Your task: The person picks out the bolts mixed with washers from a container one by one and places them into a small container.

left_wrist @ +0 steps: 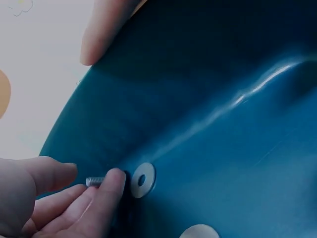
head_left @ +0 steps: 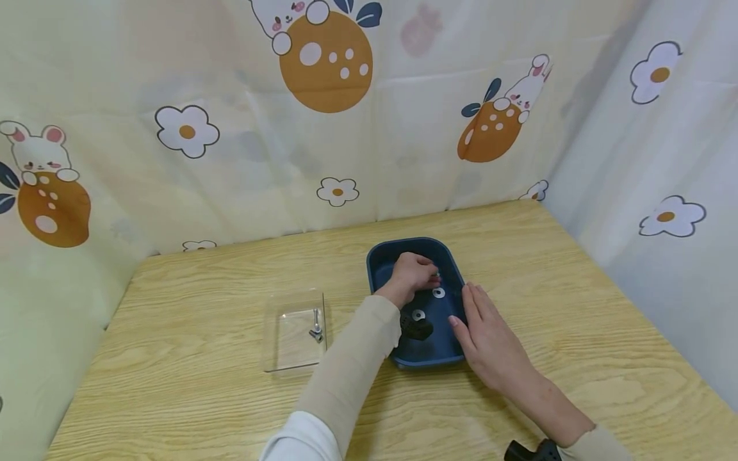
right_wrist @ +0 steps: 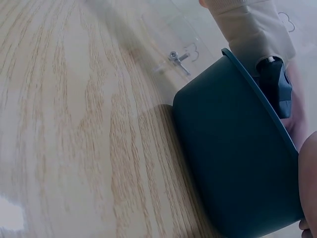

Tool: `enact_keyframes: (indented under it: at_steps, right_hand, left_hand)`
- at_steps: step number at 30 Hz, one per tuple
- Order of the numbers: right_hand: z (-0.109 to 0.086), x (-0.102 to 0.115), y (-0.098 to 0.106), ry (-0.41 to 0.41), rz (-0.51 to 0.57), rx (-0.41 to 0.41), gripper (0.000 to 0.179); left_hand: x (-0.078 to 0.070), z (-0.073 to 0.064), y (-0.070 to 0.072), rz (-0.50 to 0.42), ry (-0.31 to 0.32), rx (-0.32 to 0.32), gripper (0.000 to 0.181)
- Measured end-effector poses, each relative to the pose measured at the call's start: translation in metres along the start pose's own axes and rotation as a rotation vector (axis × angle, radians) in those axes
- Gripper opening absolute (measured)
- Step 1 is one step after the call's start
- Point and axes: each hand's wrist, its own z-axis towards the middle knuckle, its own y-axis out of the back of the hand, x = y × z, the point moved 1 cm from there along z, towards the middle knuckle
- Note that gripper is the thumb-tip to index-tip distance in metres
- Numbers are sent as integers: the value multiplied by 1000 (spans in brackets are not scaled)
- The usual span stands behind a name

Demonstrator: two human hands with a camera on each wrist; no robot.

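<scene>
A dark blue bin [head_left: 429, 363] stands on the table, with two flat metal washers [head_left: 439, 292] [left_wrist: 149, 183] on its floor. My left hand [head_left: 410, 274] reaches into it, fingers bent. In the left wrist view, its fingertips pinch a small threaded bolt [left_wrist: 94, 182]; one end of the bolt is hidden behind a fingertip. The nearer washer lies just beside those fingers. My right hand [head_left: 490, 339] rests along the bin's right side, with straight fingers at the outer wall and the thumb at the rim.
Left of the bin sits a shallow clear plastic tray [head_left: 279, 366]. Several small metal fasteners [head_left: 316, 333] lie in its right part. A black wrist device [head_left: 416, 328] hangs under the left sleeve, over the bin. A patterned curtain [head_left: 242, 179] borders the table's far edge.
</scene>
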Motion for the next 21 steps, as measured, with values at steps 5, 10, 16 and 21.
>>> enact_keyframes:
  at_steps: [5,10,16,21]
  right_hand:
    - [0,0,0,4,3,-6,68]
    - [0,0,1,-1,9,1,68]
    - [0,2,3,-1,13,4,68]
    - [0,2,3,3,13,8,68]
  left_hand:
    - [1,-1,-3,32,30,-12,25]
    - [3,-1,-2,-28,60,56,21]
    - [2,0,1,-102,126,153,17]
    - [-2,-2,5,-114,126,202,19]
